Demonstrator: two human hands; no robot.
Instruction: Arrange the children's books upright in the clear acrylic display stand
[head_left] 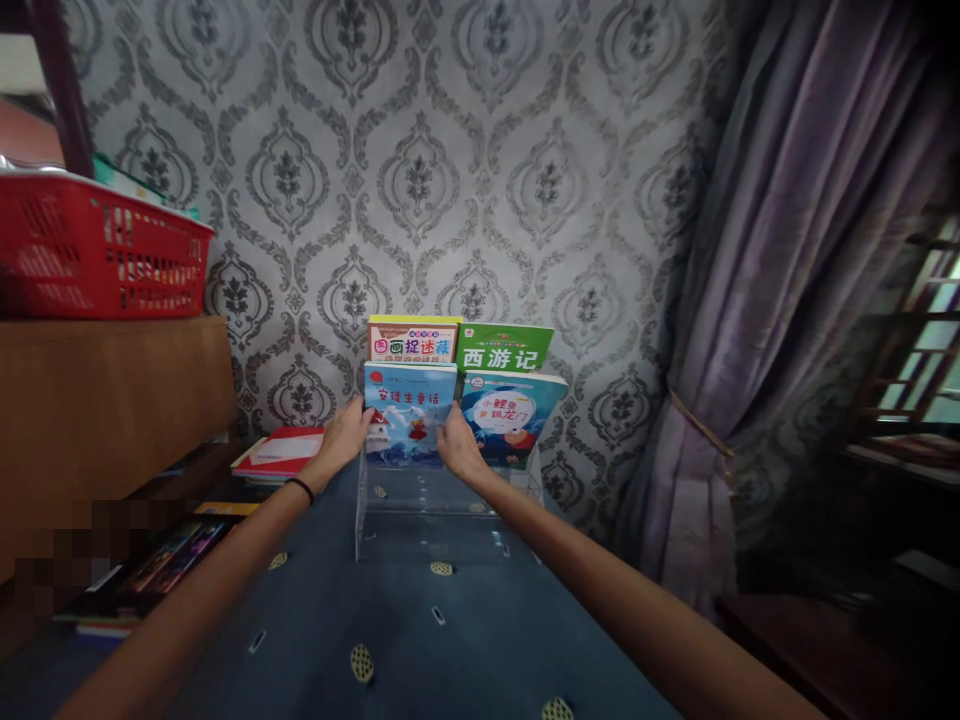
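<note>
A blue picture book (410,420) stands in the clear acrylic book rack (420,490), gripped at its two side edges. My left hand (346,432) is closed on its left edge, a dark band round that wrist. On the right edge, my right hand (457,442) is closed too, its thumb in front. Beside it leans another blue book (510,415) with a white bubble on its cover. Behind these two stand a brown and yellow book (414,342) and a green book (504,347), their lower parts hidden.
The rack stands on a dark blue patterned cloth (405,610) against a wallpapered wall (420,180). To the left lie a red book (289,447) and dark-covered books (165,560). A red basket (112,245) sits on a wooden cabinet (112,400). A purple curtain (757,280) hangs right.
</note>
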